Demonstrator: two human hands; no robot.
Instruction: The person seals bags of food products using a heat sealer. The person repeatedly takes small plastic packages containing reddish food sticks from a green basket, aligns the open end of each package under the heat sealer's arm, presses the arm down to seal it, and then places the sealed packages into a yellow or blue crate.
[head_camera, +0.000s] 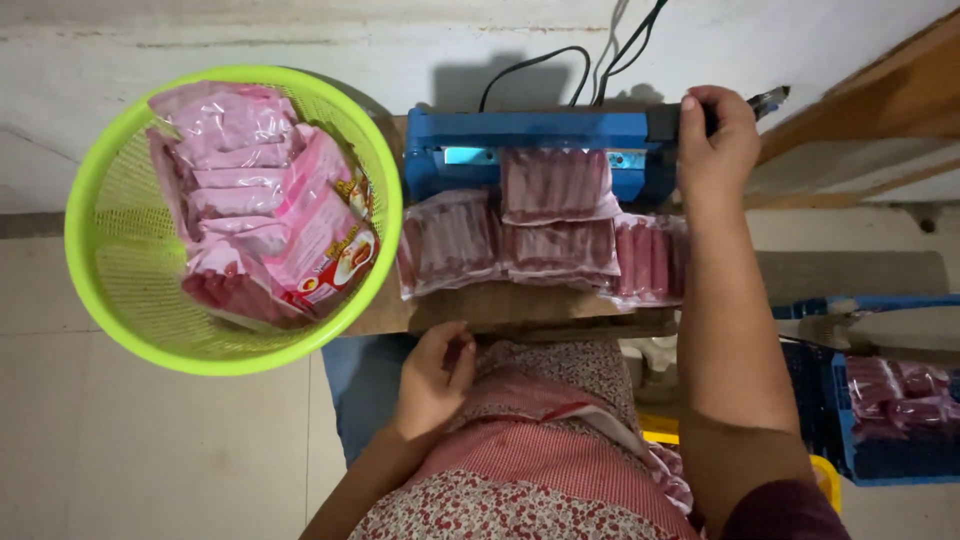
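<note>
Right hand: closed around the black handle end of the blue heat sealer, at 1 o'clock of the view, pressing the arm down.

Pouch under the bar: pink sausage pack, mouth tucked beneath the sealer arm at 12 o'clock; body lying toward the lap.

Left hand: loosely curled, holding nothing visible, resting at 7 o'clock by the tabletop edge, apart from every pouch.

Loose pouches: several more, overlapping, just below the sealer (count uncertain).

Green basket: at 9 o'clock, holding finished pink packs, overhanging the tabletop's left edge.

Blue crate: at 4 o'clock, more packs inside.

Risks, as judged:
- Crooked or wrinkled seal, with no hand steadying the pouch.
- Melted film if held down too long.
- Neighbouring pouch edge caught under the bar, given the overlap.
- Burnt fingertips near the hot strip.
- Basket tipping off (much of it looks unsupported).
</note>
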